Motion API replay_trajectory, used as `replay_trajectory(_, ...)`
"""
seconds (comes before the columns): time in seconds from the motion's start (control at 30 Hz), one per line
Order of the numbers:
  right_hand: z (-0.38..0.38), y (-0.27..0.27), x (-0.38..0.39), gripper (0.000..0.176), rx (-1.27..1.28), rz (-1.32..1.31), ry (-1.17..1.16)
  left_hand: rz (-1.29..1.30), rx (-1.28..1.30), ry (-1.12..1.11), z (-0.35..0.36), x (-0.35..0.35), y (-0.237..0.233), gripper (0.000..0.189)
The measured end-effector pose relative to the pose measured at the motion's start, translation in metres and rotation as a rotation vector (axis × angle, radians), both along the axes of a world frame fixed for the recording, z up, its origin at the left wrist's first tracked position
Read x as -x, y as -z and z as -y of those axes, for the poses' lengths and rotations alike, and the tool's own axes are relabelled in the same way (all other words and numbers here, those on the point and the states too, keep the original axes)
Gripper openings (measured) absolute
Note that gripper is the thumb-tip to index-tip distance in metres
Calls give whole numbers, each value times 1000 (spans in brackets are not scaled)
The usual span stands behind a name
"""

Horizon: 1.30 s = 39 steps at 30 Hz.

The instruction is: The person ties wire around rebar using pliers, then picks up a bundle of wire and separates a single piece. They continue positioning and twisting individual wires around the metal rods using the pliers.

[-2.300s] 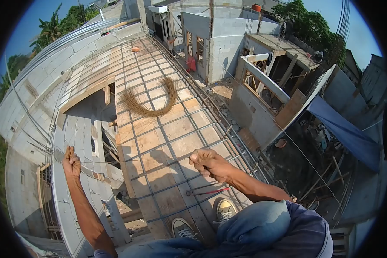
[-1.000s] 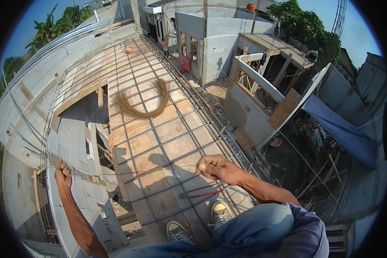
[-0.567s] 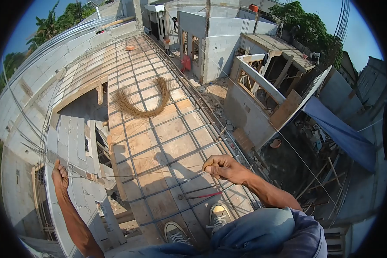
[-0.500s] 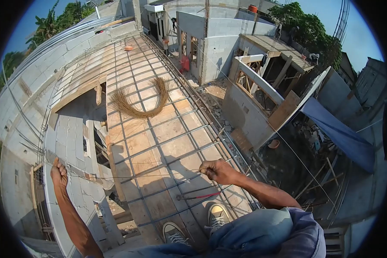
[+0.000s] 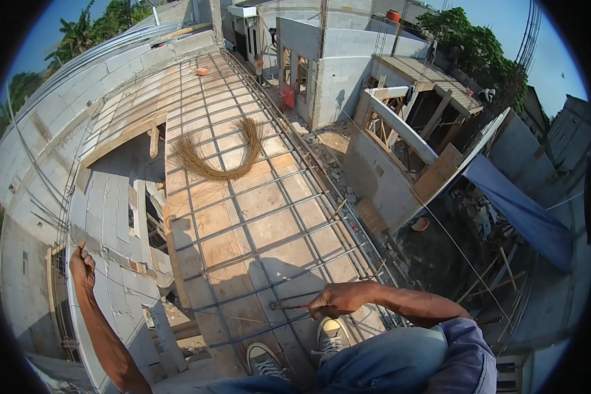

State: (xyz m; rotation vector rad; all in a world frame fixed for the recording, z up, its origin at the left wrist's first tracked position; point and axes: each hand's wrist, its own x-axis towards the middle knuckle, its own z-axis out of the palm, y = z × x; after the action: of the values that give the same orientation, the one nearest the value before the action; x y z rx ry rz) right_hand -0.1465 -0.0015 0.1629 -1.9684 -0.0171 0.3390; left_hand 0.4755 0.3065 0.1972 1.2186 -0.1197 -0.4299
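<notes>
My left hand is raised at the far left, its fingers closed on a thin wire that trails off to the right and is hard to follow. My right hand is low over the rebar grid, closed around the red handle end of the pincers. The jaws of the pincers point left and lie close to the bars. A bent bundle of thin tie wire rests farther up the grid, on top of the bars.
Wooden formwork boards lie beneath the bars. Both my shoes stand at the near end. An opening with timbers is on the left. Beyond the right edge are a drop, block walls and a blue tarp. A person stands far back.
My right hand has moved down from the stretched wire to the pincers' handles. My left hand has shifted slightly left and still holds wire. The view has shifted slightly.
</notes>
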Motion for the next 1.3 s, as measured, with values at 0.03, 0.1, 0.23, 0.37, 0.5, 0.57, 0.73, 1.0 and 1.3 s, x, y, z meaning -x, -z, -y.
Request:
replay_trajectory(0.03,-5,-6,5,19,-285,82,-164,-15,-15,-37,-1,0,-3,27)
replay_trajectory(0.1,12,-44,16,22,-453,-33,-104,12,-9,47,-21,-9,2,29)
replay_trajectory(0.23,53,-48,26,19,-608,32,721,113,-141,126,-30,0,-1,30)
replay_trajectory(0.37,38,-1,23,17,452,-109,339,236,-196,219,-17,15,-12,36)
replay_trajectory(0.5,24,-50,16,25,-345,-249,-298,231,-309,190,-40,-5,-3,33)
replay_trajectory(0.57,42,-65,36,26,-528,44,18,211,-324,199,-51,-5,-5,31)
replay_trajectory(0.73,47,-9,27,15,449,120,415,245,-280,37,-46,-12,-1,29)
replay_trajectory(1.0,44,-54,34,33,-665,147,776,262,-343,49,-60,1,-13,29)
replay_trajectory(1.3,43,-26,41,20,-349,-128,-83,351,-367,-14,-67,0,-8,32)
